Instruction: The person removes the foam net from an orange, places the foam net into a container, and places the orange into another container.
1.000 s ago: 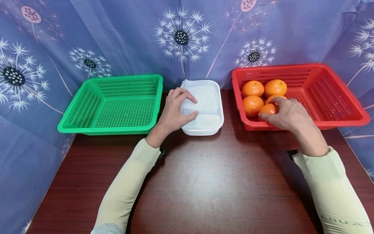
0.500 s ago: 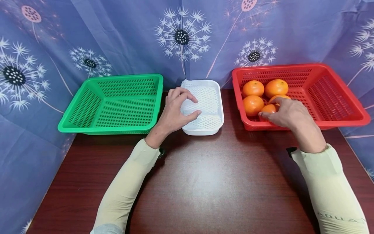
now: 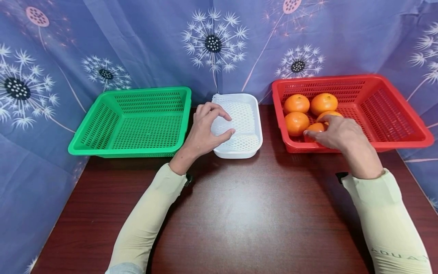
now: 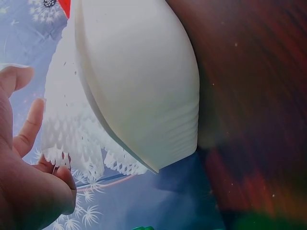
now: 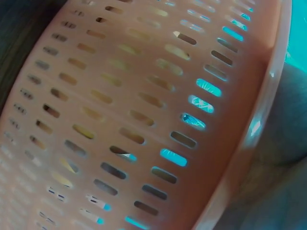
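Note:
In the head view my left hand (image 3: 205, 129) is held over the left side of a small white basket (image 3: 239, 154), thumb and fingers apart in a curve. White foam netting (image 3: 241, 114) lies in that basket. The left wrist view shows some fingers right at the edge of the netting (image 4: 72, 120); a firm hold does not show. Farther right, my right hand (image 3: 342, 133) reaches into a red basket (image 3: 403, 142). Its thumb and fingers curl round the front orange (image 3: 314, 131), which is partly hidden. Several more oranges (image 3: 296, 123) sit beside it.
A green basket (image 3: 147, 133) with slotted sides stands at the back left, holding nothing visible. All three baskets stand along the rear of a dark wooden table (image 3: 236, 213). Behind them hangs a blue curtain (image 3: 154, 42) with a dandelion print.
My right hand has shifted very slightly within the red basket, and the oranges near its fingers have moved a little to the right. The left hand has stayed nearly still.

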`<state>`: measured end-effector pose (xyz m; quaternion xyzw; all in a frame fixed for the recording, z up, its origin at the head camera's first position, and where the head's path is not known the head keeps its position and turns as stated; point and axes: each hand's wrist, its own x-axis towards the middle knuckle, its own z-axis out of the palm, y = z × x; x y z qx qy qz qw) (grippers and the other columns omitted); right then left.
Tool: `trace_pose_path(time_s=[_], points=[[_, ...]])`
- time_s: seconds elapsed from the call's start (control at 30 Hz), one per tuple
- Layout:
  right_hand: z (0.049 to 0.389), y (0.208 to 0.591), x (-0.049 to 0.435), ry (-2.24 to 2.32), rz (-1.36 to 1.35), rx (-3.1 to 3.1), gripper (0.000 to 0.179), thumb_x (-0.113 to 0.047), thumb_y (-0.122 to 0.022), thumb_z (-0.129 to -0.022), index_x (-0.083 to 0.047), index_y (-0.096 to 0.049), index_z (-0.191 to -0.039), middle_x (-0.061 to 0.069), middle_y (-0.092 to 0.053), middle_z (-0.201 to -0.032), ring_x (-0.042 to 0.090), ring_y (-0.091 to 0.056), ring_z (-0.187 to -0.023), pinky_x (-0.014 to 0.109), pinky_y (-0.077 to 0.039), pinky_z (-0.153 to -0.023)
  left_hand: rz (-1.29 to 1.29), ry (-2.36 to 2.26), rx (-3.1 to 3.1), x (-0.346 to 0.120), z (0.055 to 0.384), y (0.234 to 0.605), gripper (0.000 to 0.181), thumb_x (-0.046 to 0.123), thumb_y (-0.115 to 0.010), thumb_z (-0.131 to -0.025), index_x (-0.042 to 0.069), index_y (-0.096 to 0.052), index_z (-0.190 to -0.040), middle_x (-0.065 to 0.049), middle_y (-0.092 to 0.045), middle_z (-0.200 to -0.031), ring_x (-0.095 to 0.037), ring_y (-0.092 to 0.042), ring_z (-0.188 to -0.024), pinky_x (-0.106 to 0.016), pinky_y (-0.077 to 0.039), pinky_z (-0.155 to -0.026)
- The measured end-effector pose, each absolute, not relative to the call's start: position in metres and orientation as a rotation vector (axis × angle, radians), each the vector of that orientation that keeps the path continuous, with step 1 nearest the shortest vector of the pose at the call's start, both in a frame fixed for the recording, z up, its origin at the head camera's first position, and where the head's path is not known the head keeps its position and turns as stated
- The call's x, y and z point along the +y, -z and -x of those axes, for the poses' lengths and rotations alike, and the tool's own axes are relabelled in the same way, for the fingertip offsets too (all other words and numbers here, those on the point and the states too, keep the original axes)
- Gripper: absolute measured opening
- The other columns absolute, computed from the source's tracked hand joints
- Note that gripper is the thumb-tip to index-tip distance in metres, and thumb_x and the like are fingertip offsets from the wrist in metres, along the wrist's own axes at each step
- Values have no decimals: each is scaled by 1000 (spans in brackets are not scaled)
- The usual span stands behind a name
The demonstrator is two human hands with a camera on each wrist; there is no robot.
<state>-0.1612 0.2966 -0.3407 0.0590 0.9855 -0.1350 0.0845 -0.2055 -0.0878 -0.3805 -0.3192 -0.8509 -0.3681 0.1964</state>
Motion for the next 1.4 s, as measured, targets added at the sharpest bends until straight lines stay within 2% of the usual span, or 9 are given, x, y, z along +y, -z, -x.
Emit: trace_pose_path(time_s=[0.47, 0.73, 1.07, 1.4], points=[[156, 332, 301, 427, -150, 2903, 66, -56, -66, -97, -2, -55, -133, 35, -58, -118, 59, -52, -109, 68, -42, -93, 890, 1034, -2388, -90, 203, 379, 27, 33, -86, -87, 17, -74, -103, -5, -60, -121, -27, -46, -114, -48, -35, -95], [158, 335, 300, 422, -154, 2931, 64, -51, -68, -96, 1, -55, -131, 38, -59, -121, 63, -52, -110, 70, -42, -93, 882, 1040, -2412, -92, 198, 378, 26, 33, -85, -88, 17, -74, -104, -4, -59, -121, -27, -45, -116, -48, -34, -97], [155, 335, 302, 403, -133, 2902, 71, -52, -62, -100, 6, -50, -139, 40, -53, -132, 66, -48, -116, 73, -40, -98, 875, 1042, -2411, -94, 193, 376, 25, 33, -84, -89, 16, -74, -104, -5, -59, -120, -28, -45, -116, -48, -36, -92], [151, 331, 301, 380, -118, 2895, 73, -57, -61, -100, 6, -50, -137, 40, -54, -125, 65, -49, -113, 72, -42, -95, 857, 1047, -2387, -94, 188, 375, 21, 27, -80, -91, 13, -73, -105, -6, -61, -118, -28, -50, -114, -48, -38, -98]])
